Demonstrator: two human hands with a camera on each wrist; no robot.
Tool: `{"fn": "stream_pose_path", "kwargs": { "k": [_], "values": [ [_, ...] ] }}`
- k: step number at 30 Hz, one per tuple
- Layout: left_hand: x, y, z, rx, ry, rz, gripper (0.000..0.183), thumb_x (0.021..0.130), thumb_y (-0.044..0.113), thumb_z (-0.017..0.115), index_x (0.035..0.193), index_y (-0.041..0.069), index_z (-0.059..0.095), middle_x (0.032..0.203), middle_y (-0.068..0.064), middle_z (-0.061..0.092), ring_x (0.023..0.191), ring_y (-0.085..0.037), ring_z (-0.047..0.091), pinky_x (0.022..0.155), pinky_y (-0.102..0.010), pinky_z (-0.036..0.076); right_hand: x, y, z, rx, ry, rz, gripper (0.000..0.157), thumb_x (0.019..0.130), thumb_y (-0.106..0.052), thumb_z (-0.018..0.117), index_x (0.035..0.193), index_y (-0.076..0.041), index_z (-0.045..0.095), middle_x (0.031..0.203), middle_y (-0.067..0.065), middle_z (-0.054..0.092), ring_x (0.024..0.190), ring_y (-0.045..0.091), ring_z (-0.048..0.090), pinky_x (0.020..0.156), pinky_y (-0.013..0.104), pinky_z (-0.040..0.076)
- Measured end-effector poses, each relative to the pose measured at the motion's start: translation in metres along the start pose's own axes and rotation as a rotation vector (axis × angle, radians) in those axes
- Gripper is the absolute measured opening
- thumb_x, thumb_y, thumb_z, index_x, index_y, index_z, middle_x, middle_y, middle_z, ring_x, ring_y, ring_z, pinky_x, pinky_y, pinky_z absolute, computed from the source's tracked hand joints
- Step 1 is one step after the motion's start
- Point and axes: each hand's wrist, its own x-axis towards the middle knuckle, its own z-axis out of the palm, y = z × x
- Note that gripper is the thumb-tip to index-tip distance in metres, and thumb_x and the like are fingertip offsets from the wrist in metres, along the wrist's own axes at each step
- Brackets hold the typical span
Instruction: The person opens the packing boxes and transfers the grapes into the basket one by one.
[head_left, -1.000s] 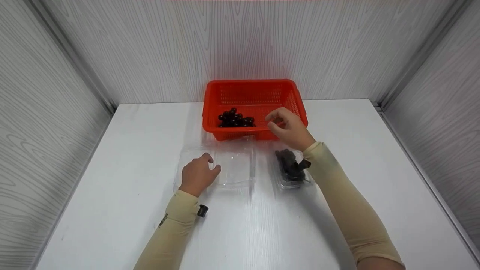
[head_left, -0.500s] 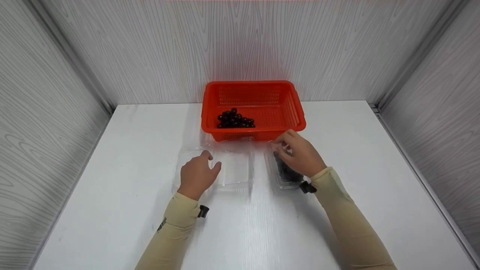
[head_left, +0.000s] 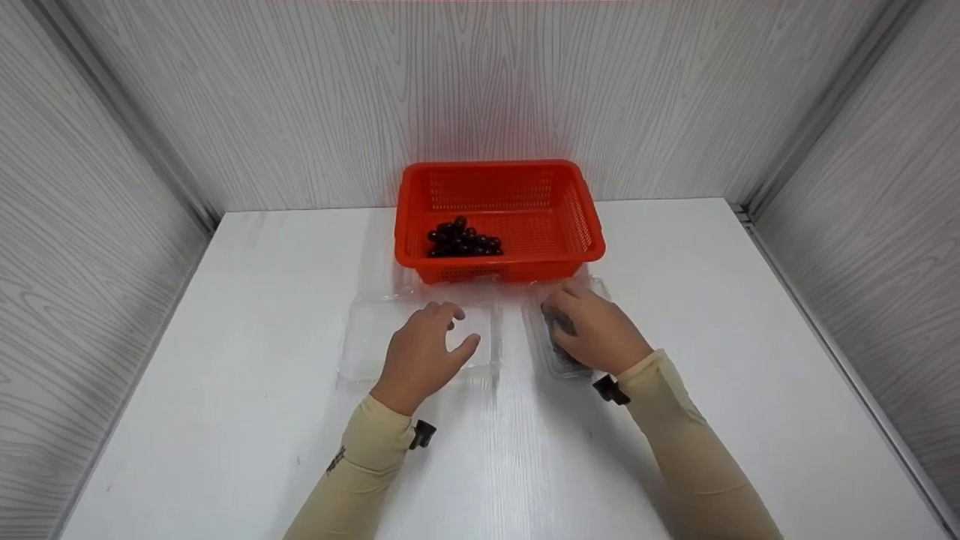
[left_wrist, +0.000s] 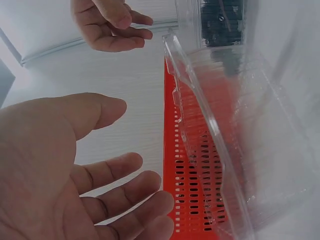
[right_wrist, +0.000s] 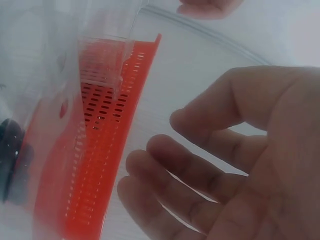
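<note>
A clear plastic clamshell box (head_left: 375, 341) lies on the white table with its lid side spread out, and no fruit shows in it. Over it hovers my left hand (head_left: 427, 358), thumb and fingers spread apart with nothing between them. To the right, a second clear box (head_left: 541, 352) contains dark grapes (head_left: 559, 322). My right hand (head_left: 600, 334) is above that box and covers much of it. In the right wrist view its loosely bent fingers (right_wrist: 165, 200) hold nothing, and the grapes (right_wrist: 11, 160) show at the left edge.
Behind both boxes stands a red perforated basket (head_left: 499, 266), with another bunch of dark grapes (head_left: 461, 241) in its front left part. Grey wood-grain panels (head_left: 300, 105) close off the back and sides of the table.
My right hand has come down from over the basket's right side to above the grape box. My left hand has shifted a little to the right, and the view has shifted slightly.
</note>
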Motion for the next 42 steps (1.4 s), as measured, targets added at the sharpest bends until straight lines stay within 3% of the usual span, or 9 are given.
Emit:
{"fn": "stream_pose_path", "kwargs": {
  "k": [9, 16, 20, 24, 28, 33, 42],
  "values": [
    [-0.003, 0.013, 0.014, 0.065, -0.072, 0.196, 0.039, 0.096, 0.034, 0.071, 0.126, 0.010, 0.065, 0.115, -0.007, 0.063, 0.102, -0.026, 0.062, 0.084, -0.040, 0.057, 0.000, -0.002, 0.000, -0.022, -0.027, -0.001, 0.020, 0.094, -0.007, 0.065, 0.114, -0.010, 0.069, 0.116, 0.004, 0.064, 0.093, 0.022, 0.061, 0.090, 0.041, 0.057],
    [0.002, 0.020, 0.031, 0.106, -0.116, 0.233, 0.047, 0.096, 0.040, 0.072, 0.133, 0.012, 0.063, 0.123, -0.008, 0.062, 0.110, -0.026, 0.061, 0.092, -0.040, 0.056, 0.000, 0.001, 0.003, -0.032, -0.029, 0.011, 0.022, 0.094, -0.001, 0.062, 0.112, -0.011, 0.070, 0.111, 0.003, 0.065, 0.092, 0.022, 0.062, 0.088, 0.041, 0.058],
    [0.009, 0.023, 0.037, 0.122, -0.152, 0.252, 0.052, 0.096, 0.045, 0.071, 0.139, 0.017, 0.063, 0.138, -0.011, 0.057, 0.126, -0.028, 0.057, 0.103, -0.043, 0.052, 0.000, 0.003, 0.004, -0.037, -0.027, 0.013, 0.020, 0.094, -0.002, 0.061, 0.109, -0.012, 0.069, 0.107, 0.004, 0.065, 0.090, 0.022, 0.061, 0.087, 0.041, 0.057],
    [0.014, 0.022, 0.042, 0.137, -0.197, 0.242, 0.053, 0.096, 0.047, 0.071, 0.141, 0.020, 0.064, 0.153, -0.014, 0.049, 0.135, -0.032, 0.053, 0.108, -0.047, 0.049, 0.001, 0.003, 0.005, -0.029, -0.053, 0.028, 0.018, 0.095, -0.001, 0.057, 0.104, -0.012, 0.068, 0.096, 0.002, 0.061, 0.083, 0.022, 0.058, 0.079, 0.038, 0.055],
    [0.014, 0.020, 0.045, 0.120, -0.225, 0.202, 0.051, 0.096, 0.044, 0.071, 0.139, 0.017, 0.065, 0.154, -0.015, 0.046, 0.123, -0.034, 0.062, 0.097, -0.050, 0.056, 0.001, 0.003, 0.005, -0.019, -0.076, 0.039, 0.018, 0.097, -0.001, 0.055, 0.100, -0.012, 0.069, 0.089, 0.001, 0.058, 0.080, 0.020, 0.056, 0.073, 0.035, 0.052],
    [0.011, 0.015, 0.047, 0.125, -0.214, 0.175, 0.051, 0.097, 0.042, 0.070, 0.138, 0.012, 0.064, 0.151, -0.017, 0.049, 0.110, -0.035, 0.069, 0.088, -0.053, 0.058, 0.001, 0.003, 0.005, -0.034, -0.081, 0.005, 0.021, 0.094, 0.001, 0.055, 0.102, -0.011, 0.069, 0.093, 0.003, 0.060, 0.081, 0.020, 0.056, 0.076, 0.036, 0.053],
    [0.008, 0.008, 0.045, 0.130, -0.230, 0.111, 0.054, 0.097, 0.038, 0.070, 0.140, 0.005, 0.063, 0.150, -0.022, 0.050, 0.110, -0.038, 0.069, 0.092, -0.053, 0.057, 0.002, 0.002, 0.007, -0.039, -0.139, 0.041, 0.023, 0.094, -0.002, 0.057, 0.110, -0.012, 0.070, 0.097, 0.002, 0.061, 0.083, 0.021, 0.058, 0.079, 0.038, 0.056]
  ]
}}
